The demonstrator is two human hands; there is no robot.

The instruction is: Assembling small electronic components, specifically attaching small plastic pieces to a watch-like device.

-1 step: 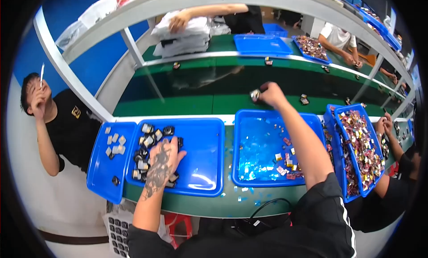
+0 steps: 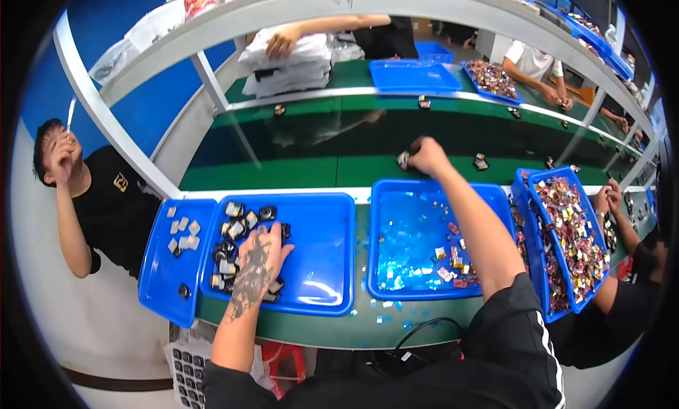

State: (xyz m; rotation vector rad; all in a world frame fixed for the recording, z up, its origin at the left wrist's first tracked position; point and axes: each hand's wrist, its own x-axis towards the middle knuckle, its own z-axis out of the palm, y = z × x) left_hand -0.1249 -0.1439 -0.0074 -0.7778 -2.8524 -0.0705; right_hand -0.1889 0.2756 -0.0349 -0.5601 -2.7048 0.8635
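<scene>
My left hand (image 2: 262, 259) rests palm down, thumb held apart, on a pile of small black parts with pale square faces (image 2: 228, 248) at the left side of a blue tray (image 2: 318, 253). Its fingertips bend down out of sight among the parts. Over the green conveyor belt (image 2: 368, 170), my right hand (image 2: 430, 157) reaches forward with its fingers closed on a small black-and-white part (image 2: 404, 160). Beneath my right forearm stands another blue tray (image 2: 403, 293), with small pinkish pieces (image 2: 463, 271) and shiny blue bits inside.
Left of my tray, a smaller blue tray (image 2: 166, 285) holds several pale squares. Stacked blue trays (image 2: 525, 186) heaped with colourful pieces stand at right. A white frame beam (image 2: 283, 7) spans overhead. Co-workers sit around; a person's hand (image 2: 283, 43) lies on white bags (image 2: 283, 77) across the belt.
The part at my right fingertips has turned and shows less of its white side. My left hand has shifted only slightly over the pile. The whole view has tipped a little.
</scene>
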